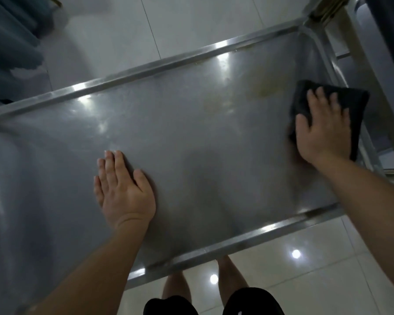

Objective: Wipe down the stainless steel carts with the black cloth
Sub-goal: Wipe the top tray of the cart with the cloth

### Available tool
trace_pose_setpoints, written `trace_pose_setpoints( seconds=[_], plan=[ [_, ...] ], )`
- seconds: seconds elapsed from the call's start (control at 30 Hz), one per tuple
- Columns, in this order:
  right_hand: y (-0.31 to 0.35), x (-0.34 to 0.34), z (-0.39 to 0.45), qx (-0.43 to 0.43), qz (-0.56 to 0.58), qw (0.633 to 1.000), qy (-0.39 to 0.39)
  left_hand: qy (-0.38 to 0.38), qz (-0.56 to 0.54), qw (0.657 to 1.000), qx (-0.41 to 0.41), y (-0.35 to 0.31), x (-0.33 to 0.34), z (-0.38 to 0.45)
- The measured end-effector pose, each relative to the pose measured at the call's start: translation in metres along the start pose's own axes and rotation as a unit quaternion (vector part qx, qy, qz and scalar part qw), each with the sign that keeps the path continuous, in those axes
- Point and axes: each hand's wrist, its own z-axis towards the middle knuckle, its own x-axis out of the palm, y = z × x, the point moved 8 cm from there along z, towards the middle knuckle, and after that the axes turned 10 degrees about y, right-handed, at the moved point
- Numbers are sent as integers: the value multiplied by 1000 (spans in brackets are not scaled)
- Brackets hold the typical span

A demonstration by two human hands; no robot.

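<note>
The person's black shorts and bare legs sit at the bottom of the view, on a glossy tiled floor that throws back ceiling lights. Just beyond them is the near rim of the cart, a steel tray top with raised edges.

The left hand lies flat on the steel, palm down, fingers pressed together and thumb out to the side, bracing. The right hand is flat on the cloth, fingers slightly spread over it, pushing it down at the tray's right end, close against the right rim. It presses rather than grips.

What could go wrong: since the cloth is only held by palm pressure, a quick stroke may let it bunch or slide out from under the hand, and so near the edge it could slip over the rim. A hard push along the tray might also roll the cart if its wheels are free; I cannot see the wheels. The left hand may leave fresh prints on the steel.

The tray is dull grey with bright glare streaks. Yellowish smears show towards the far right, just left of the cloth, with a fainter patch nearer the middle and some grime along the far rim. Those look as yet unwiped. The cloth is dark, folded into a thick pad, and slightly blurred.
</note>
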Motion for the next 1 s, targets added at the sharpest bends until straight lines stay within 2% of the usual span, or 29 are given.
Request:
trace_pose_setpoints(
  seconds=[0.1,0.13,0.2,0.27,0.33,0.4,0.5,0.57,0.6,0.63,0.7,0.77,0.83,0.9,0.93,1.0],
  plan=[
    [28,8,-5,144,65,987,-18,2,0,1000,-1,1,1,0],
    [51,12,-8,162,84,983,-25,2,1,1000,-2,1,1,0],
    [113,24,-20,137,88,986,-30,0,2,1000,-1,1,0,0],
    [181,36,-34,58,79,995,-31,-4,3,1000,0,2,0,1],
    [248,52,-47,-98,50,994,1,-5,5,1000,-2,3,1,1],
    [289,65,-58,-277,-13,960,47,-1,12,1000,2,4,2,2],
    [279,63,-48,-442,-80,889,83,3,17,1000,8,4,4,2],
    [250,50,-27,-494,-114,858,89,-1,15,1000,4,5,3,2],
    [230,41,-11,-492,-127,857,89,-3,13,1000,3,5,2,2],
    [205,30,10,-471,-131,868,86,-5,11,1000,3,4,2,2],
    [145,4,55,-373,-110,919,72,-9,9,1000,2,4,1,2],
    [85,-20,90,-222,-61,972,45,-10,9,1000,2,4,1,1],
    [51,-30,104,-48,-3,999,16,-13,10,1000,0,4,1,0],
    [59,-25,100,97,57,994,-8,-16,11,1000,-1,4,1,1],
    [77,-20,94,138,83,987,-17,-16,10,1000,-1,3,1,1],
    [135,-8,80,130,102,986,-17,-18,9,1000,-3,4,0,1]
  ],
)
